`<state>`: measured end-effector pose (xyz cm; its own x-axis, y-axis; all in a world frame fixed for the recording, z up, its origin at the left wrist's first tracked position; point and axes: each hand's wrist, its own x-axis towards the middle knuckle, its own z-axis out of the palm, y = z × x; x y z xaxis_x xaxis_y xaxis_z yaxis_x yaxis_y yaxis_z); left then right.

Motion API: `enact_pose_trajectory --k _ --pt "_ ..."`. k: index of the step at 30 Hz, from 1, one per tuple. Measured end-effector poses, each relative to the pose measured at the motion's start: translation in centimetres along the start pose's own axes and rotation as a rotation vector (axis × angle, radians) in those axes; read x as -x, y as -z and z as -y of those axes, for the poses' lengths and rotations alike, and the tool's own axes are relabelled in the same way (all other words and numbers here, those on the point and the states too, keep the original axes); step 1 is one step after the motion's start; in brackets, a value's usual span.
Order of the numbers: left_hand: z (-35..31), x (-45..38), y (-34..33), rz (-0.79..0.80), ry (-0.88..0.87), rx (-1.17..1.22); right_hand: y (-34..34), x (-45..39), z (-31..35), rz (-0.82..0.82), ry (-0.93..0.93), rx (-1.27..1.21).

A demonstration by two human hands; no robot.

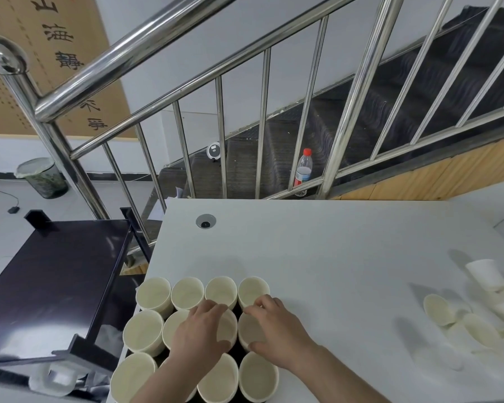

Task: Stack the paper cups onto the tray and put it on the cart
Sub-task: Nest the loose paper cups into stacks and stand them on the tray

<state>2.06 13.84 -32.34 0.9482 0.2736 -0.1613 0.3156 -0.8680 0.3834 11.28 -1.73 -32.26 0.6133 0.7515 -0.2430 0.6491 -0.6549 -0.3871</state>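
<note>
A: Nearest you: front row of paper cups (258, 376), upright on the dark tray (237, 349), which sits at the table's (332, 242) front-left corner. Hands?

B: Your left hand (200, 330) curls over a middle-row cup (226, 325); right hand (274, 324) pinches the rim of the next cup (252, 330). You're mid-layout, squaring the grid.

A: Next?

B: Probably fetch from the loose cups (477, 324), well apart at your right, and stack. Open tabletop between. The cart (50, 286) sits just left, lower; the tray is near that table edge, so lift level. Railing (186, 62) is beyond, not in the way.
</note>
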Motion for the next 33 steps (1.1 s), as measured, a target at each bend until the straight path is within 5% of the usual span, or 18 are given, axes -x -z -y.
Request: enact_pose_trajectory --k 15,33 --pt "-6.6 0.5 0.7 -0.105 -0.067 -0.054 4.1 4.5 -3.6 -0.121 0.014 0.024" --pt "-30.9 0.9 -7.0 -0.122 -0.284 0.026 10.4 22.8 -22.6 -0.270 -0.194 0.054"
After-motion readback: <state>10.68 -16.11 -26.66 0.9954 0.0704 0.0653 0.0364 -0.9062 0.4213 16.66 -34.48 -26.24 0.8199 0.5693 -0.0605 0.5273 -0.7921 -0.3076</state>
